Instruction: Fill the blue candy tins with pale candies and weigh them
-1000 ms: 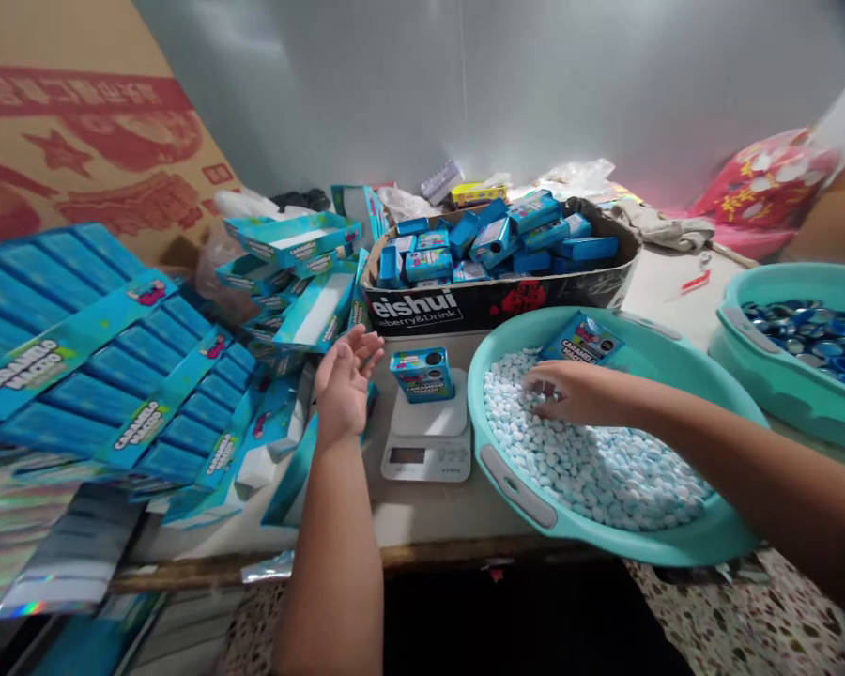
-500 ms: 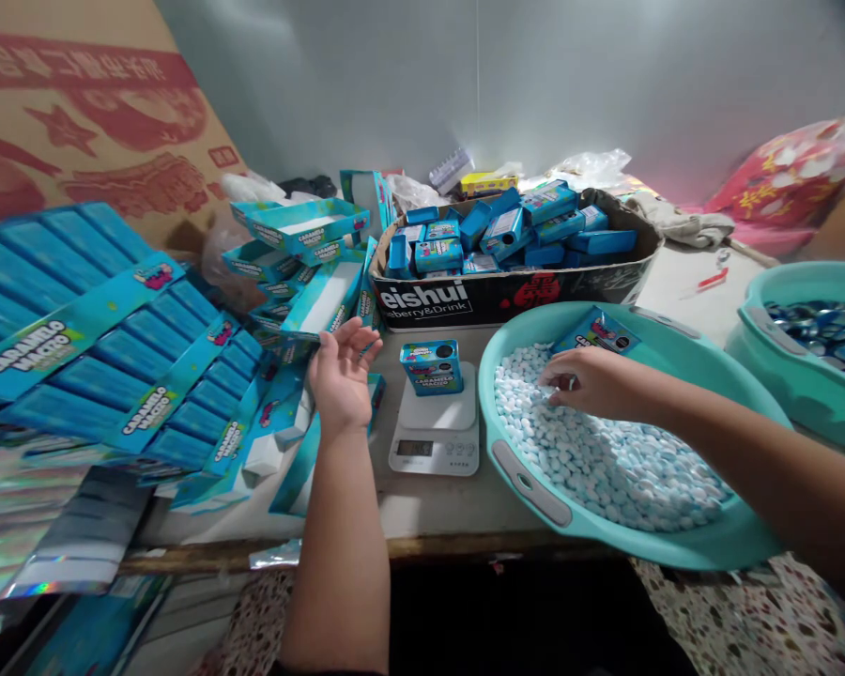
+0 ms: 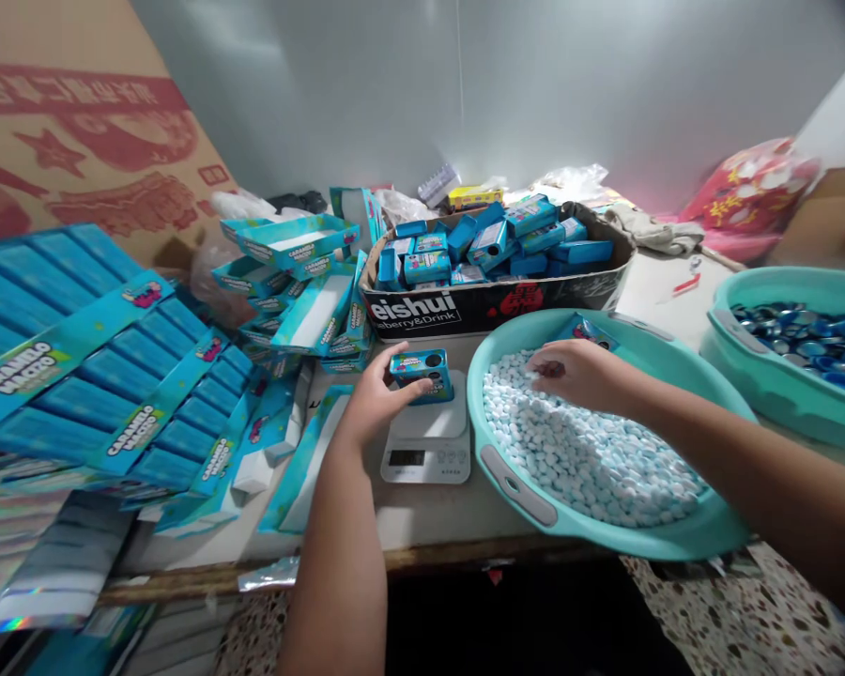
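Observation:
A small blue candy tin (image 3: 422, 374) stands upright on the plate of a white digital kitchen scale (image 3: 426, 465). My left hand (image 3: 380, 394) is wrapped round the tin's left side, thumb across its front and fingers behind. My right hand (image 3: 577, 371) hovers over the white and pale blue candies (image 3: 591, 460) in a turquoise basin (image 3: 517, 488). Its fingers are curled together, and what they may hold is hidden. Behind that hand, a printed blue packet (image 3: 584, 330) leans inside the basin, partly covered.
An open black carton (image 3: 429, 317) full of blue tins stands behind the scale. Stacked display boxes (image 3: 316, 310) and filled trays of tins (image 3: 141, 376) crowd the left. A second turquoise basin (image 3: 781, 376) with shiny blue lids is at right. The table's front edge (image 3: 451, 554) runs near me.
My left hand has moved from open beside the scale to closed round the tin. My right hand stays over the candies, its fingers more curled. The view has shifted slightly.

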`<action>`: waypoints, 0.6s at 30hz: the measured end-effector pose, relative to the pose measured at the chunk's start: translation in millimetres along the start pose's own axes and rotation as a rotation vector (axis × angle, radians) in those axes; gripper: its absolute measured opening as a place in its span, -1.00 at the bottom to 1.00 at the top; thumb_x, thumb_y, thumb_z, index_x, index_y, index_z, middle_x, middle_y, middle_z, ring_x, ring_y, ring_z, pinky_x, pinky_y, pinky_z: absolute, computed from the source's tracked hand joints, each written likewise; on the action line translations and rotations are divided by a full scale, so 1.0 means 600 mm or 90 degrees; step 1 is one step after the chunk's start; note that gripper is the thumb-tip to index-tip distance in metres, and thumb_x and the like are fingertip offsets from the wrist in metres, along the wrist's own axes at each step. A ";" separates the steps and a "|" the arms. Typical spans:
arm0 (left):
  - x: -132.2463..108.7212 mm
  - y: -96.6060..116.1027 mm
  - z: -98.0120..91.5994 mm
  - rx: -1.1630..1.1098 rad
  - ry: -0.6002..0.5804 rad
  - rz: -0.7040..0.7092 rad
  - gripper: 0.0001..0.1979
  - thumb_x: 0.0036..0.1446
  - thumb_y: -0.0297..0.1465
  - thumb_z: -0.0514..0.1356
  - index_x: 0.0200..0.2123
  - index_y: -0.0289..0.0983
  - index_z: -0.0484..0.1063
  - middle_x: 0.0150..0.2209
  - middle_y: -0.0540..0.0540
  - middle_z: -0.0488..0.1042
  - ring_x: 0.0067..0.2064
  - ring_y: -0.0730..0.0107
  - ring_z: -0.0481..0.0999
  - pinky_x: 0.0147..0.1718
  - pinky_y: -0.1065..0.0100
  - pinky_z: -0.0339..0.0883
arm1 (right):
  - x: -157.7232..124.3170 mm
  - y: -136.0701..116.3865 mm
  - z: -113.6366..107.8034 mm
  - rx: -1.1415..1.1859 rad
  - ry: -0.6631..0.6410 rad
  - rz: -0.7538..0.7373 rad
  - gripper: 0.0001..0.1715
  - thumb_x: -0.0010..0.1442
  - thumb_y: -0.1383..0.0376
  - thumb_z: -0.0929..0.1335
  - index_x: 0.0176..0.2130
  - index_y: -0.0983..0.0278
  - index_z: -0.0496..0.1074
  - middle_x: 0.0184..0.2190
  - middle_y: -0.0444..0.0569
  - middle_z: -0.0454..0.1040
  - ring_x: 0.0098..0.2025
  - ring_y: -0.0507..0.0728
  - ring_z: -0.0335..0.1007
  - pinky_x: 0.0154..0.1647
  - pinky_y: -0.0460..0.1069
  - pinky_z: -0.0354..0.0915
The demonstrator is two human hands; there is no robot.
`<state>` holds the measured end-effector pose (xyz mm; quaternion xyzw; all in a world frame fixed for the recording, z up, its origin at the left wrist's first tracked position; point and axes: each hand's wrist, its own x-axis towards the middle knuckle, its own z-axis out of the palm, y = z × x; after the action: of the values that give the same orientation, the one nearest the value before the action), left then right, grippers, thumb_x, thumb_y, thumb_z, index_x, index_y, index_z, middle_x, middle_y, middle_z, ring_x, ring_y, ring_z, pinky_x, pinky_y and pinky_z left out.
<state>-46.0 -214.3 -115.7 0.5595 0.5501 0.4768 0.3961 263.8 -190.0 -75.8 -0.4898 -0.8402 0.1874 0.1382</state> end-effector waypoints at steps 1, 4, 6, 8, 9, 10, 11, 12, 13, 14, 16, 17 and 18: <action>0.001 0.000 -0.002 -0.023 0.011 -0.003 -0.24 -0.15 -0.22 0.44 0.15 -0.24 0.34 0.12 -0.29 0.42 0.10 -0.01 0.45 0.11 0.00 0.28 | 0.002 -0.003 -0.003 0.013 0.020 -0.009 -0.79 0.11 0.30 0.39 -0.24 0.34 0.55 -0.34 0.02 0.55 -0.34 0.09 0.39 -0.30 -0.06 0.23; 0.008 -0.003 -0.012 -0.084 0.066 0.019 -0.30 -0.08 -0.12 0.39 0.10 -0.31 0.37 0.09 -0.32 0.44 0.11 0.03 0.44 0.11 0.04 0.28 | 0.019 -0.021 -0.016 0.038 0.096 -0.074 -0.78 0.15 0.30 0.36 -0.21 0.33 0.56 -0.28 0.03 0.53 -0.30 0.10 0.41 -0.22 -0.04 0.26; 0.013 -0.007 -0.018 -0.114 0.108 0.047 -0.35 -0.03 -0.07 0.35 0.06 -0.33 0.40 0.03 -0.31 0.48 0.09 0.08 0.46 0.12 0.08 0.27 | 0.039 -0.044 -0.024 0.060 0.128 -0.134 -0.77 0.17 0.28 0.36 -0.18 0.29 0.55 -0.25 0.01 0.52 -0.27 0.10 0.42 -0.18 -0.03 0.28; 0.017 -0.010 -0.022 -0.164 0.139 0.063 -0.38 0.00 -0.04 0.32 0.03 -0.32 0.43 -0.02 -0.28 0.52 0.05 0.14 0.49 0.13 0.12 0.26 | 0.066 -0.073 -0.027 0.087 0.131 -0.171 -0.77 0.16 0.28 0.37 -0.17 0.27 0.55 -0.25 -0.01 0.52 -0.28 0.09 0.42 -0.18 -0.04 0.30; 0.018 -0.011 -0.023 -0.201 0.149 0.064 -0.39 0.00 -0.04 0.32 0.02 -0.32 0.44 -0.04 -0.26 0.53 0.03 0.17 0.51 0.13 0.14 0.26 | 0.080 -0.088 -0.026 0.096 0.121 -0.181 -0.77 0.14 0.29 0.39 -0.17 0.28 0.55 -0.26 -0.02 0.51 -0.29 0.09 0.42 -0.20 -0.04 0.30; 0.019 -0.011 -0.023 -0.238 0.158 0.064 -0.39 -0.01 -0.04 0.33 0.01 -0.32 0.44 -0.06 -0.25 0.54 0.00 0.21 0.52 0.12 0.16 0.27 | 0.095 -0.103 -0.023 0.098 0.107 -0.191 -0.77 0.13 0.31 0.39 -0.18 0.29 0.56 -0.27 -0.02 0.51 -0.29 0.08 0.41 -0.21 -0.04 0.30; 0.019 -0.011 -0.022 -0.270 0.166 0.062 -0.39 -0.03 -0.05 0.34 0.00 -0.32 0.45 -0.08 -0.23 0.54 -0.02 0.24 0.54 0.12 0.17 0.28 | 0.108 -0.117 -0.019 0.091 0.086 -0.207 -0.78 0.11 0.33 0.40 -0.19 0.30 0.56 -0.28 -0.02 0.51 -0.30 0.08 0.40 -0.23 -0.05 0.29; 0.019 -0.011 -0.021 -0.293 0.174 0.060 -0.40 -0.03 -0.05 0.34 -0.02 -0.32 0.45 -0.10 -0.22 0.55 -0.04 0.26 0.54 0.11 0.18 0.28 | 0.120 -0.130 -0.013 0.077 0.061 -0.228 -0.78 0.10 0.36 0.40 -0.20 0.30 0.56 -0.29 -0.02 0.51 -0.30 0.08 0.39 -0.24 -0.05 0.28; 0.018 -0.010 -0.020 -0.305 0.182 0.060 -0.42 -0.03 -0.06 0.34 -0.03 -0.32 0.45 -0.11 -0.21 0.55 -0.05 0.27 0.55 0.11 0.18 0.28 | 0.131 -0.141 -0.008 0.062 0.036 -0.249 -0.78 0.08 0.38 0.40 -0.21 0.31 0.57 -0.29 -0.02 0.51 -0.31 0.07 0.38 -0.25 -0.05 0.27; 0.018 -0.010 -0.019 -0.308 0.189 0.061 -0.43 -0.01 -0.06 0.33 -0.03 -0.32 0.46 -0.12 -0.21 0.55 -0.06 0.27 0.55 0.11 0.18 0.29 | 0.139 -0.151 -0.002 0.049 0.011 -0.269 -0.77 0.07 0.40 0.41 -0.21 0.31 0.57 -0.30 -0.02 0.51 -0.31 0.07 0.38 -0.25 -0.05 0.26; 0.017 -0.009 -0.018 -0.304 0.193 0.063 -0.45 0.01 -0.05 0.32 -0.04 -0.31 0.46 -0.12 -0.21 0.55 -0.05 0.26 0.54 0.09 0.18 0.30 | 0.147 -0.163 0.004 0.035 -0.022 -0.285 -0.75 0.06 0.41 0.42 -0.19 0.33 0.56 -0.30 -0.01 0.51 -0.31 0.07 0.38 -0.27 -0.06 0.26; 0.017 -0.009 -0.018 -0.304 0.196 0.064 -0.45 0.01 -0.06 0.31 -0.04 -0.31 0.46 -0.11 -0.21 0.55 -0.04 0.25 0.54 0.09 0.18 0.30 | 0.146 -0.166 0.004 0.031 -0.022 -0.281 -0.73 0.06 0.41 0.42 -0.17 0.34 0.56 -0.30 0.00 0.51 -0.31 0.07 0.39 -0.27 -0.06 0.27; 0.017 -0.008 -0.018 -0.305 0.200 0.064 -0.46 0.02 -0.06 0.31 -0.04 -0.30 0.46 -0.11 -0.21 0.54 -0.04 0.25 0.53 0.08 0.18 0.31 | 0.143 -0.166 0.002 0.026 -0.009 -0.272 -0.71 0.07 0.41 0.41 -0.15 0.34 0.56 -0.28 0.01 0.51 -0.30 0.08 0.40 -0.26 -0.05 0.28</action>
<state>-58.4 -204.7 -117.1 0.3961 0.4481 0.6928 0.4030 145.2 -159.8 -27.9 -0.2965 -0.9218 0.1747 0.1786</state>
